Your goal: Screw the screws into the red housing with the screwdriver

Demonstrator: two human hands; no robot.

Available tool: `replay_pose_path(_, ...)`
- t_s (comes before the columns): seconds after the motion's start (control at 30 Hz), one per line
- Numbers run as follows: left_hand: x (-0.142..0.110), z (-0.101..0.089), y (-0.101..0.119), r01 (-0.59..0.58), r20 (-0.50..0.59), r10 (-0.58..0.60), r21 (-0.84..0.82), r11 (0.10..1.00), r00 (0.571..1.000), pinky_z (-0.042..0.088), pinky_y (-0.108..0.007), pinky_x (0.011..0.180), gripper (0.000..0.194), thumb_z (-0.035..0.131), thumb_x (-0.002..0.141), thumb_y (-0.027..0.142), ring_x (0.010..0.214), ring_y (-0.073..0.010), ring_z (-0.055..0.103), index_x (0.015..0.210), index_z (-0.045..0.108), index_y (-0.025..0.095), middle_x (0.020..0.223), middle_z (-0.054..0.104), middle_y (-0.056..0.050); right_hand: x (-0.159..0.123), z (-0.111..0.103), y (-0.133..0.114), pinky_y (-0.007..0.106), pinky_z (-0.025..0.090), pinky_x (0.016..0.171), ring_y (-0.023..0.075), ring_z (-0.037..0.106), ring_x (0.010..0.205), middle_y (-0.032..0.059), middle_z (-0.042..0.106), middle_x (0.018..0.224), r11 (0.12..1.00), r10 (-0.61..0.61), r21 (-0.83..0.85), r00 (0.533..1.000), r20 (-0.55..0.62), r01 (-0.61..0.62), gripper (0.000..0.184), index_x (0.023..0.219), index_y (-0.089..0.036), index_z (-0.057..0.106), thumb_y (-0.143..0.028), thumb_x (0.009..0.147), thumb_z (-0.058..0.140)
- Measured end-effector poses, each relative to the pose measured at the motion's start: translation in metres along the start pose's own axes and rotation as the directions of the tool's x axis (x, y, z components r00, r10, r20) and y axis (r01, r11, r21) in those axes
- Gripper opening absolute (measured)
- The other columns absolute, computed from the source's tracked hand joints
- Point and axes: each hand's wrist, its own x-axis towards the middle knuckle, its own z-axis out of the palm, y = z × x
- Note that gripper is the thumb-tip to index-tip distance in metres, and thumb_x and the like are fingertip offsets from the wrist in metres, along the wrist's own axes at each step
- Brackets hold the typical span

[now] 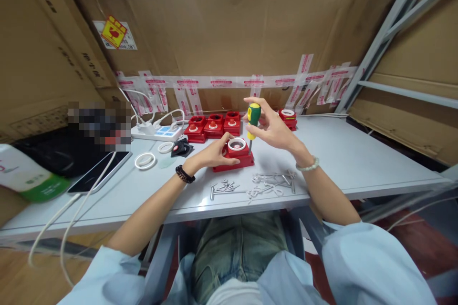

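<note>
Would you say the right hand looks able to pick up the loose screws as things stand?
Probably not straight away: the right hand holds the green-and-yellow screwdriver, though nothing appears to cover the loose screws.

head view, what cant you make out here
All in the head view:
Screwdriver tip: too small to see what it meets.
Front red housing: left part behind the left hand.
Rear right red housing: partly behind the right hand.
Green and white packet: cut off by left edge.
Pixelated patch: contents obscured.

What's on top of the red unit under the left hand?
The red unit has a white ring around a dark recess on top; the left hand hides part of the rest.
</note>
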Motion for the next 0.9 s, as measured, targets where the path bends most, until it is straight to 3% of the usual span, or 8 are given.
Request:
replay_pose_path(0.1, 0.000, 0.000, 0.001, 0.023, 0.003, -0.023, 0.004, 1.000, 1.000, 0.049, -0.040, 0.090, 0.065, 0.073, 0.074, 0.050, 0.107, -0.0295, 0.062, 0.122, 0.042, 0.019, 0.120, 0.062, -0.011, 0.000, -0.007, 0.001, 0.031, 0.053, 0.070, 0.0171, 0.063, 0.084, 0.0012, 0.062, 0.093, 0.994, -0.015, 0.107, 0.991, 0.132, 0.001, 0.055, 0.133, -0.028, 0.042, -0.034, 0.084, 0.064)
replay_pose_path(0.23, 0.000, 0.001, 0.001, 0.002, -0.005, -0.002, -0.038, 0.999, 1.000, 0.047, -0.040, 0.094, 0.066, 0.075, 0.072, 0.049, 0.112, -0.0296, 0.061, 0.121, 0.043, 0.019, 0.123, 0.062, -0.011, 0.001, 0.003, 0.002, 0.030, 0.045, 0.064, 0.0130, 0.052, 0.064, -0.0031, 0.054, 0.077, 0.969, 0.022, -0.240, 0.988, -0.151, -0.058, 0.051, 0.128, -0.026, 0.049, -0.033, 0.081, 0.067)
replay_pose_path(0.3, 0.000, 0.001, 0.000, -0.004, -0.011, 0.004, -0.051, 0.999, 1.000, 0.046, -0.041, 0.097, 0.066, 0.075, 0.072, 0.048, 0.114, -0.0298, 0.060, 0.122, 0.043, 0.020, 0.125, 0.061, -0.011, 0.002, 0.006, 0.003, 0.031, 0.043, 0.065, 0.0127, 0.049, 0.061, -0.0039, 0.052, 0.072, 0.935, 0.030, -0.339, 0.973, -0.228, -0.108, 0.045, 0.123, -0.024, 0.052, -0.032, 0.081, 0.066)
replay_pose_path(0.37, 0.000, 0.001, 0.000, 0.003, -0.010, -0.003, -0.048, 0.999, 1.000, 0.046, -0.042, 0.097, 0.066, 0.075, 0.072, 0.047, 0.114, -0.0300, 0.060, 0.123, 0.043, 0.020, 0.124, 0.062, -0.011, 0.002, 0.002, 0.003, 0.032, 0.045, 0.068, 0.0136, 0.053, 0.066, -0.0024, 0.056, 0.077, 0.953, 0.038, -0.289, 0.983, -0.182, -0.090, 0.042, 0.121, -0.023, 0.052, -0.030, 0.081, 0.064)
replay_pose_path(0.53, 0.000, 0.001, -0.001, 0.021, 0.005, -0.021, -0.018, 1.000, 1.000, 0.047, -0.042, 0.096, 0.064, 0.074, 0.073, 0.047, 0.114, -0.0302, 0.060, 0.122, 0.042, 0.019, 0.123, 0.062, -0.012, 0.001, -0.017, 0.003, 0.032, 0.052, 0.072, 0.0161, 0.063, 0.085, 0.0035, 0.063, 0.096, 0.996, 0.027, 0.087, 0.997, 0.077, -0.034, 0.044, 0.122, -0.024, 0.047, -0.031, 0.082, 0.063)
replay_pose_path(0.77, -0.001, 0.002, -0.001, 0.029, -0.013, -0.029, 0.007, 1.000, 0.999, 0.047, -0.044, 0.097, 0.068, 0.074, 0.073, 0.049, 0.116, -0.0313, 0.059, 0.125, 0.041, 0.021, 0.125, 0.061, -0.011, 0.002, 0.002, -0.002, 0.029, 0.041, 0.060, 0.0104, 0.043, 0.057, -0.0057, 0.049, 0.067, 0.954, 0.025, -0.283, 0.963, -0.268, -0.104, 0.029, 0.097, -0.022, 0.053, -0.038, 0.079, 0.069)
replay_pose_path(0.83, -0.001, 0.002, -0.001, 0.033, -0.021, -0.033, 0.018, 0.999, 0.999, 0.046, -0.045, 0.098, 0.068, 0.074, 0.073, 0.049, 0.117, -0.0317, 0.058, 0.125, 0.041, 0.021, 0.126, 0.060, -0.012, 0.002, -0.001, -0.001, 0.030, 0.043, 0.064, 0.0117, 0.049, 0.062, -0.0038, 0.054, 0.073, 0.964, 0.029, -0.251, 0.977, -0.209, -0.083, 0.031, 0.105, -0.023, 0.052, -0.036, 0.081, 0.067)
replay_pose_path(0.9, -0.001, 0.001, -0.001, 0.017, -0.005, -0.017, 0.005, 1.000, 1.000, 0.046, -0.044, 0.099, 0.067, 0.073, 0.074, 0.048, 0.118, -0.0311, 0.058, 0.126, 0.040, 0.020, 0.127, 0.059, -0.012, 0.001, -0.008, 0.001, 0.031, 0.048, 0.070, 0.0140, 0.057, 0.074, 0.0000, 0.060, 0.086, 0.993, 0.033, -0.107, 0.998, -0.061, -0.040, 0.037, 0.116, -0.024, 0.049, -0.034, 0.084, 0.063)
